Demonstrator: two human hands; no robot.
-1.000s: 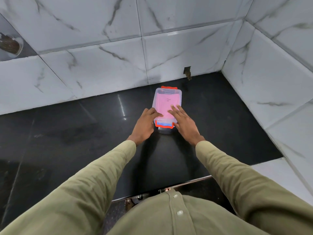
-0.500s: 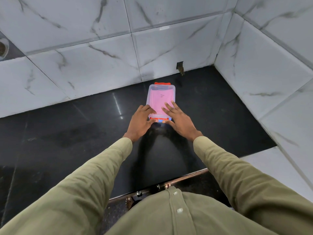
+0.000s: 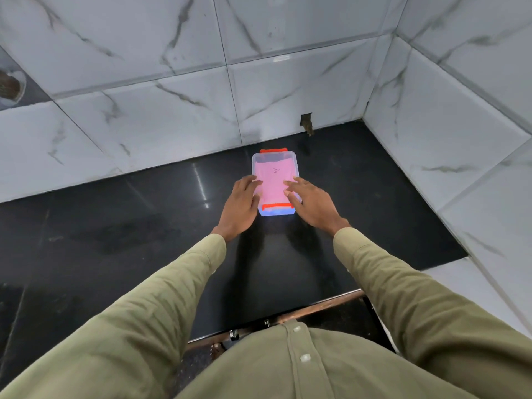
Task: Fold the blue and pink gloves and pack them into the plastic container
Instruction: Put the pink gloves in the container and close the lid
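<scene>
A clear plastic container (image 3: 275, 161) with orange clips at both short ends stands on the black counter, its lid on. Pink glove material (image 3: 273, 184) shows through the lid, and a strip of blue (image 3: 277, 211) shows at the near end. My left hand (image 3: 240, 205) lies on the container's left side with its fingers spread over the lid edge. My right hand (image 3: 312, 203) lies on the right side, its fingertips pressing on the lid. Neither hand grips anything.
The black polished counter (image 3: 144, 226) runs from a marble-tiled back wall (image 3: 172, 116) to a tiled side wall (image 3: 449, 145) on the right. A small dark notch (image 3: 306, 123) sits at the back wall's base. The counter's front edge (image 3: 316, 308) lies close to my body.
The view has shifted slightly. Both hands stay on the container's lid, with the fingers sliding a little farther up its sides.
</scene>
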